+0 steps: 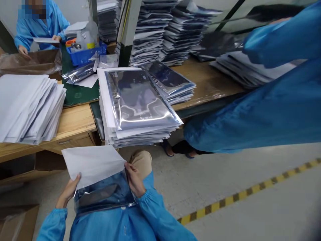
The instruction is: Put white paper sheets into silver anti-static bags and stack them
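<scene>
We record a wooden surface (75, 125) with a green mat (77, 95), carrying a stack of silver shielding bags (140, 100) that overhangs its front edge, plus a pile of white sheets (27, 107); labels on the bottles (91, 31) are too small to read. A black-and-yellow tape line (240, 195) crosses the open concrete floor (250, 170) at right. Our left hand (69, 190) and right hand (135, 179) each pinch a white sheet (92, 165) between thumb and fingers, its lower edge at the mouth of a silver shielding bag (100, 197) held before our chest, just off the surface's edge.
</scene>
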Motion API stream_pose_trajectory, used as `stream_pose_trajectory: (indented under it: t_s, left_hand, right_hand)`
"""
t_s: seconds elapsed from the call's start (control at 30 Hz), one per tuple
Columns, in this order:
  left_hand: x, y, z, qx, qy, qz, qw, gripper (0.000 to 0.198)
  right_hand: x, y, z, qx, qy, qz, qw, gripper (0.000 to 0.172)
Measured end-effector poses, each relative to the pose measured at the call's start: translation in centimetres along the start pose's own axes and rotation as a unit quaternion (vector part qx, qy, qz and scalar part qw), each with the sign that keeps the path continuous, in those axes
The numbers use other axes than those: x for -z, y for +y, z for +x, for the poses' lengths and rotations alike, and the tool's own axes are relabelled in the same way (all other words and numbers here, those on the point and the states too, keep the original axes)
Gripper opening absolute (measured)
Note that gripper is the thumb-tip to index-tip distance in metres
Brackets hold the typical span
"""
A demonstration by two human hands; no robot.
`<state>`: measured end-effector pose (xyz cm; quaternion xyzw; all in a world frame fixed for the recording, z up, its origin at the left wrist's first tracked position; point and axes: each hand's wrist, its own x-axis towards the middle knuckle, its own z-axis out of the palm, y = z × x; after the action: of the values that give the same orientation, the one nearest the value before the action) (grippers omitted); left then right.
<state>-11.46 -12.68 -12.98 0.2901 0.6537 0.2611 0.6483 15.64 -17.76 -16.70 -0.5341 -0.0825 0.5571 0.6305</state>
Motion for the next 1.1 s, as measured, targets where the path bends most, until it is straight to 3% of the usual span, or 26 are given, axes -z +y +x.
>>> stream_pose_trajectory:
  t_s: [0.1,0.23,0.4,0.57,0.7,0.83,0.93,1.0,1.1]
  left_hand:
    - [-0.5,-1.1,-0.4,0.006,-0.015,0.003,1.0,0.051]
    - [-0.3,-2.5,-1.2,0.016,-0.024,0.019,0.999,0.055]
    - [0.7,-4.9,-1.9,0.065,-0.028,0.003,0.997,0.076]
    - [1.4,-7.6,-4.0,0.157,-0.051,-0.004,0.986,0.075]
    - [1.4,-8.6,-6.1,0.203,-0.019,-0.047,0.978,0.074]
    - [0.6,-7.5,-6.9,0.111,-0.029,-0.103,0.988,0.085]
    - [0.0,-6.3,-6.7,0.048,-0.032,-0.082,0.995,0.091]
    - [-0.2,-6.0,-6.1,0.041,-0.029,-0.043,0.998,0.081]
    - [-0.1,-7.0,-5.0,0.056,0.01,-0.003,0.998,0.06]
  right_hand:
    - [1.6,0.0,-1.7,-0.028,0.011,-0.005,1.0,0.036]
    - [3.2,-0.5,-3.4,-0.028,0.062,-0.047,0.997,0.03]
    - [4.2,0.1,-4.4,-0.049,0.098,-0.072,0.991,0.037]
    - [6.6,1.3,-6.4,-0.12,0.087,-0.094,0.984,0.038]
    - [8.6,1.9,-8.2,-0.2,0.076,-0.089,0.973,0.04]
    - [8.5,1.2,-8.0,-0.222,0.042,-0.068,0.972,0.036]
    - [7.7,0.4,-6.8,-0.213,-0.021,-0.055,0.975,0.055]
    - [7.2,0.4,-5.8,-0.208,-0.047,-0.064,0.975,0.058]
    - [6.8,1.5,-4.5,-0.185,-0.03,-0.098,0.978,0.041]
